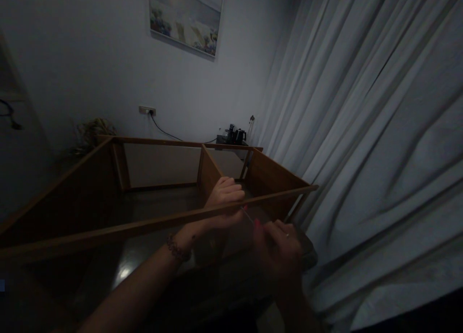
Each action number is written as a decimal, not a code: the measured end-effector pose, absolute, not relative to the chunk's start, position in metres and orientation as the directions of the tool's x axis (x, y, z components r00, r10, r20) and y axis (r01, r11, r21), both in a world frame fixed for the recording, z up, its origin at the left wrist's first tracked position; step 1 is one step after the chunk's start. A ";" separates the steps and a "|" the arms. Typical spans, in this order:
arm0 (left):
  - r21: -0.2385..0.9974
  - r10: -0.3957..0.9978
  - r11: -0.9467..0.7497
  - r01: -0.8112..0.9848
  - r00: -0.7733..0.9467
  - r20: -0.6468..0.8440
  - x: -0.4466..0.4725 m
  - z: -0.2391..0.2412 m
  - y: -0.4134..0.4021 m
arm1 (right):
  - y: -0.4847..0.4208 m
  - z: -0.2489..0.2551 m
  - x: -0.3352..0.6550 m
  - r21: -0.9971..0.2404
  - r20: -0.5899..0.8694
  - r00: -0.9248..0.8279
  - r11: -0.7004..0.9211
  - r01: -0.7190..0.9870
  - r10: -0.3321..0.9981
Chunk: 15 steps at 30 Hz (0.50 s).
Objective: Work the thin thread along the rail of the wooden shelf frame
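A wooden cabinet frame (159,223) with open sides stretches across the dim view. My left hand (226,194) is closed around its near rail, with curled knuckles above the wood and a red thumbnail at its underside. A beaded bracelet (178,248) circles the left wrist. My right hand (280,246), somewhat blurred and wearing a ring, pinches a thin metal rod (248,215). The rod slants up to the rail's underside beside the left thumb. Its exact kind and its tip are too small and dark to make out.
A wooden divider (210,166) splits the frame inside. Long pale curtains (361,145) hang close on the right. Beyond the frame are a black kettle (239,136), a cord from a wall socket (147,110) and a dried plant (96,128). A picture (186,19) hangs above.
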<state>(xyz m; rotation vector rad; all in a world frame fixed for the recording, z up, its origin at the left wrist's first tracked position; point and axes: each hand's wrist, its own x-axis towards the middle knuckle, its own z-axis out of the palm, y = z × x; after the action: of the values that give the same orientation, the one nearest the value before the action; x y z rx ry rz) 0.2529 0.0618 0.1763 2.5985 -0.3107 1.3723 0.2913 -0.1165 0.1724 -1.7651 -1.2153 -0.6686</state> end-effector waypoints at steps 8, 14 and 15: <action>0.079 -0.093 -0.958 -0.276 0.558 0.824 0.252 0.173 0.063 | -0.116 0.167 0.297 -0.593 0.659 0.524 -0.055 0.803 0.540; 0.091 -0.081 -0.959 -0.268 0.567 0.820 0.251 0.174 0.061 | -0.136 0.174 0.311 0.037 0.843 0.012 -0.081 0.996 0.539; 0.088 -0.081 -0.960 -0.267 0.563 0.823 0.251 0.174 0.061 | -0.137 0.175 0.312 0.091 0.825 -0.041 -0.061 0.994 0.564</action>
<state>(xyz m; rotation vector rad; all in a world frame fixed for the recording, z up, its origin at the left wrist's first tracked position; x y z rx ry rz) 0.2511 0.0610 0.1743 2.5928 -0.2930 1.3490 0.3116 -0.1369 0.1747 -1.6746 -1.6530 -0.9835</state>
